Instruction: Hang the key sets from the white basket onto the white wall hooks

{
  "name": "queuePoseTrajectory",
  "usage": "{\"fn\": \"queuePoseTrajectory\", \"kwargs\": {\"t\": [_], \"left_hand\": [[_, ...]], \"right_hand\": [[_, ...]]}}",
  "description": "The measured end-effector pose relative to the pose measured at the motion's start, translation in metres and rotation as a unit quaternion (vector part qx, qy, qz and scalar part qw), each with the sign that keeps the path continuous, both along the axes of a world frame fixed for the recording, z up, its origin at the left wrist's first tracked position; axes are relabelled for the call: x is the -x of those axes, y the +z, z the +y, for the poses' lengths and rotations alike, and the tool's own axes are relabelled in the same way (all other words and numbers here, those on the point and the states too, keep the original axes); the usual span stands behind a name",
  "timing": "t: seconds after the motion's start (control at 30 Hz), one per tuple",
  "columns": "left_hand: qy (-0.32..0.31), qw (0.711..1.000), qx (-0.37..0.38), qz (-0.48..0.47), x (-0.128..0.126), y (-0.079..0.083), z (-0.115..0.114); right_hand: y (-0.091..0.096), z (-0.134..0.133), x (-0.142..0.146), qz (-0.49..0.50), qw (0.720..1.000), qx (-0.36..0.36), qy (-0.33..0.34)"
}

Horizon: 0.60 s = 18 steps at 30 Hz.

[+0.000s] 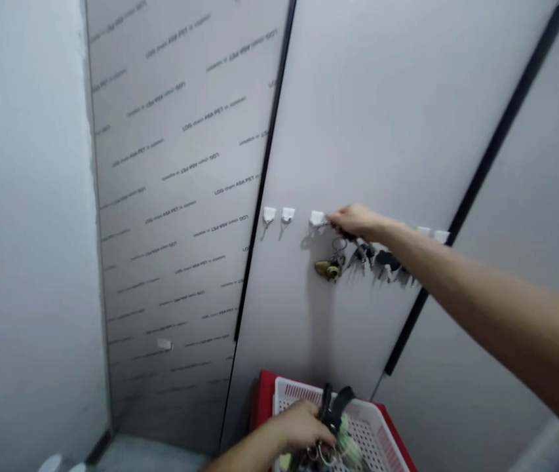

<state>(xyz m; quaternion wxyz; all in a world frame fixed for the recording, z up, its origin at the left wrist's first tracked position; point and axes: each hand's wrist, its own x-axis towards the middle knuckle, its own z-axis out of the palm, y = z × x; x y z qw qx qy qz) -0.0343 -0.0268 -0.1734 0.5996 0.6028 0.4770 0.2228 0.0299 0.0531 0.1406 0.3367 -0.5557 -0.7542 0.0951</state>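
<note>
My right hand [355,221] reaches up to a row of white wall hooks [316,218] on a grey cabinet door and pinches a key ring [339,244] with a small brass padlock [329,268] hanging from it, right at the third hook. Several dark keys [385,261] hang from hooks behind my forearm. Two hooks to the left, the nearer one [288,214] among them, carry nothing. My left hand [301,426] is low in the picture, fingers closed on a bunch of keys and dark fobs [334,419] over a white perforated basket [382,426].
The basket sits on something red [265,396]. The grey cabinet doors are split by black gaps [259,190]; the left panel still wears printed protective film [171,183]. A pale wall [23,229] stands at the far left.
</note>
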Motion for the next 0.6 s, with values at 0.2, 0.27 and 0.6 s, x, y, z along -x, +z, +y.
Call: {"fn": "queuePoseTrajectory", "kwargs": {"t": [0.2, 0.27, 0.6], "left_hand": [[0.137, 0.966, -0.174, 0.131, 0.011, 0.002, 0.006], [0.119, 0.953, -0.204, 0.190, 0.010, 0.006, 0.004], [0.152, 0.925, -0.286, 0.197, 0.036, 0.083, 0.028]], "right_hand": [[-0.004, 0.006, 0.017, 0.056, 0.998, -0.020, 0.015], [-0.002, 0.002, 0.021, 0.052, 0.996, -0.031, 0.062], [-0.169, -0.052, -0.056, -0.053, 0.974, 0.147, 0.166]]}}
